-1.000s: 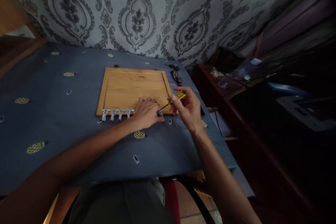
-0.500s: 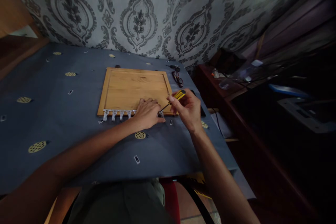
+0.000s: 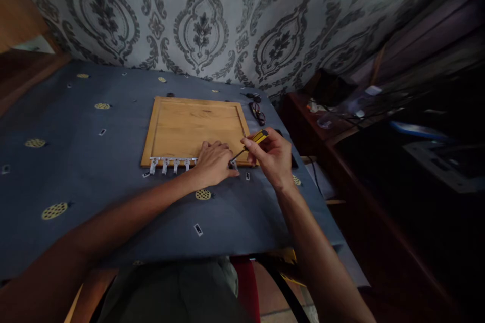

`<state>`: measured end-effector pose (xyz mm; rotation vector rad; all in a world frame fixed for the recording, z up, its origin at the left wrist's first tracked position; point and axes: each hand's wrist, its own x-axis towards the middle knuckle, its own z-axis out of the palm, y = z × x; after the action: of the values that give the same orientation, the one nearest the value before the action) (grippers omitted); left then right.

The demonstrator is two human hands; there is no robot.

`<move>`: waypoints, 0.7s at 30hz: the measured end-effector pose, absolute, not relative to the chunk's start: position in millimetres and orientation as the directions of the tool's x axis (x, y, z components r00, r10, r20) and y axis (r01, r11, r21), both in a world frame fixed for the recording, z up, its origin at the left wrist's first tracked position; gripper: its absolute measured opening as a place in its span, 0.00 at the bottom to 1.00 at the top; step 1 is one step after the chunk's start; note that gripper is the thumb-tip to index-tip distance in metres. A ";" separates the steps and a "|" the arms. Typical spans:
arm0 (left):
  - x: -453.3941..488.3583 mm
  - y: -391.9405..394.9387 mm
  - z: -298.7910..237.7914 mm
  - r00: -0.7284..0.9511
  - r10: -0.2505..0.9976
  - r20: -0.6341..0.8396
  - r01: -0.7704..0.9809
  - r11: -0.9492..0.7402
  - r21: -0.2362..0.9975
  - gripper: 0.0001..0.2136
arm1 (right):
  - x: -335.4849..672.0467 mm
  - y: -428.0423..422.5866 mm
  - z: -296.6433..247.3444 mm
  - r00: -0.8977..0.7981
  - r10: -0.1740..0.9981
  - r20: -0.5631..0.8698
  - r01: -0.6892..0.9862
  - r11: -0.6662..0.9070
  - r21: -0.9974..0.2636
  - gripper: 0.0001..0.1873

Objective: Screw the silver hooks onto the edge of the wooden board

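Note:
A rectangular wooden board [image 3: 189, 123] with a raised border lies on the table. Along its front edge runs a row of silver metal hook-like pieces [image 3: 165, 165] on a strip. My left hand [image 3: 215, 164] rests palm down over the right part of that row, fingers spread on the board and thumb apart. In my right hand [image 3: 275, 156] is a screwdriver [image 3: 258, 138] with a yellow and black handle, gripped by the fingers and slanting down to the left. Its tip meets a metal piece [image 3: 233, 164] beside my left thumb; the exact contact is too small to see.
A blue tablecloth [image 3: 113, 161] with pineapple prints covers the table. Eyeglasses [image 3: 257, 113] lie beyond the board's right corner. A dark flat object [image 3: 294, 159] is partly hidden behind my right hand. A clear plastic bottle [image 3: 352, 106] lies on the dark red furniture to the right.
My right hand has shifted very slightly on the screwdriver, whose handle looks a little turned. My left hand and the board stay in place.

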<state>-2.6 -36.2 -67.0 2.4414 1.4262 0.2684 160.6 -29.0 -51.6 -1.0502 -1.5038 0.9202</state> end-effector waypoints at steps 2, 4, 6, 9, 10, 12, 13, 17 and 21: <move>-2.6 -36.3 -66.2 0.489 0.872 0.008 0.816 -0.461 0.348 0.16 | 162.3 -29.5 -50.5 -0.093 0.943 0.318 0.138 0.329 -0.934 0.24; -2.4 -36.2 -65.8 0.489 0.872 0.008 0.817 -0.461 0.347 0.16 | 164.6 -30.5 -49.1 -0.123 0.939 0.321 0.132 0.337 -0.932 0.26; -2.1 -36.0 -66.1 0.489 0.872 0.008 0.817 -0.461 0.345 0.16 | 166.0 -31.4 -47.8 -0.160 0.933 0.324 0.130 0.345 -0.930 0.26; -1.8 -35.5 -67.3 0.487 0.873 0.011 0.819 -0.461 0.342 0.16 | 164.7 -31.9 -46.7 -0.164 0.928 0.334 0.133 0.356 -0.925 0.24; -1.7 -35.5 -67.6 0.488 0.873 0.011 0.818 -0.462 0.341 0.17 | 163.5 -31.8 -46.6 -0.151 0.930 0.334 0.139 0.354 -0.925 0.23; -1.8 -35.4 -67.9 0.491 0.871 0.011 0.817 -0.464 0.342 0.17 | 160.9 -31.1 -46.7 -0.117 0.936 0.331 0.150 0.346 -0.926 0.22; -1.8 -35.4 -67.7 0.492 0.871 0.009 0.816 -0.465 0.343 0.17 | 159.8 -30.7 -46.9 -0.101 0.939 0.329 0.151 0.342 -0.928 0.23; -2.3 -35.5 -66.6 0.493 0.870 0.006 0.815 -0.464 0.349 0.16 | 159.8 -29.6 -47.1 -0.093 0.940 0.327 0.150 0.338 -0.929 0.24; -2.5 -35.6 -66.6 0.497 0.867 0.010 0.810 -0.468 0.353 0.16 | 164.2 -30.5 -46.1 -0.136 0.931 0.339 0.167 0.359 -0.918 0.25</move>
<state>-2.5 -35.6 -66.6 2.4425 1.4121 0.2699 164.2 -30.5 -46.1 -1.0165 -1.5733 0.9128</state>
